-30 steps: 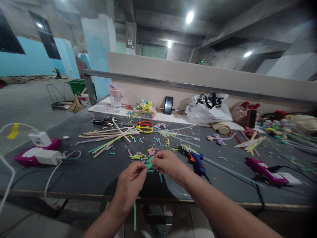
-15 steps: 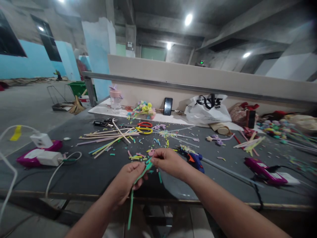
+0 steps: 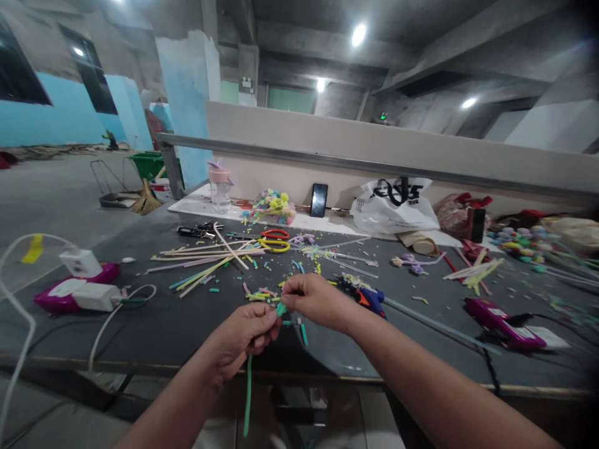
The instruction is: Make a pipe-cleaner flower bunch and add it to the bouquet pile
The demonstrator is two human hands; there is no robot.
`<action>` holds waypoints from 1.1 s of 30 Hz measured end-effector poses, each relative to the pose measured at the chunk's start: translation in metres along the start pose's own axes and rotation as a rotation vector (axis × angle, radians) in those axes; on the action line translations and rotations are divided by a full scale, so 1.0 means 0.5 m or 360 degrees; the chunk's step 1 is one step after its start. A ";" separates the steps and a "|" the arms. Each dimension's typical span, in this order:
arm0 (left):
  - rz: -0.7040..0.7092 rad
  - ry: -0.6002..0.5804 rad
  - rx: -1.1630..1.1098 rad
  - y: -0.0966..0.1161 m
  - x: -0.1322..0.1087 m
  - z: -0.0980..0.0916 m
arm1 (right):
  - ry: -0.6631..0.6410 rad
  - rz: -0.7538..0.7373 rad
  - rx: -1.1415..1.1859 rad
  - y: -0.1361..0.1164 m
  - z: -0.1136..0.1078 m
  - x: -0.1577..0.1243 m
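Note:
Over the front of the table, my left hand (image 3: 248, 330) is closed round a thin green strip (image 3: 248, 399), whose long end hangs below the fist past the table edge. My right hand (image 3: 316, 300) pinches the strip's green upper end just above the left fingers. What exactly the fingertips cover there is too small to make out. Short cut pieces (image 3: 262, 296) in yellow, pink and green lie just beyond the hands. To the right of my right hand rests a blue and orange glue gun (image 3: 373, 304).
Scissors (image 3: 275, 246) with red and yellow handles lie beside a pile of pastel sticks (image 3: 206, 262). Purple power strips (image 3: 51, 296) sit at both sides. Along the back stand a bottle (image 3: 219, 190), a phone (image 3: 319, 199) and a white bag (image 3: 393, 209).
Both hands stay together on the green strip. The right fingertips have shifted slightly left, closer to the left hand, and less of the strip shows between the hands.

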State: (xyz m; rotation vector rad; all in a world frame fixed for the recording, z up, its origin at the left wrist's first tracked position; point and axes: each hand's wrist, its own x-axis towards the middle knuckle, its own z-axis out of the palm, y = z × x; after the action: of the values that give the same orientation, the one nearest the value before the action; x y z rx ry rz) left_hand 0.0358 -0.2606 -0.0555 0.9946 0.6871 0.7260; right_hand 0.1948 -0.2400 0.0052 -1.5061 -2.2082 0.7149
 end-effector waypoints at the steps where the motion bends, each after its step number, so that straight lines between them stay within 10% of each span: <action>1: 0.0008 -0.0007 -0.0016 -0.001 0.000 -0.001 | -0.0006 0.0002 -0.0004 0.001 0.001 0.002; 15: -0.0036 0.0055 -0.0241 -0.008 0.008 -0.019 | -0.0102 0.0054 0.0243 0.031 -0.003 0.011; 33: 0.0065 0.0114 -0.0730 -0.031 0.000 -0.028 | 0.0739 0.0392 -0.0409 0.200 -0.014 -0.138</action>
State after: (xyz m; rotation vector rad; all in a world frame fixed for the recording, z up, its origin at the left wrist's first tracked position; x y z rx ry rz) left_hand 0.0282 -0.2594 -0.0747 0.5656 0.5293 0.9095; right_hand 0.2981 -0.2731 -0.0504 -1.8671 -1.8305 0.1190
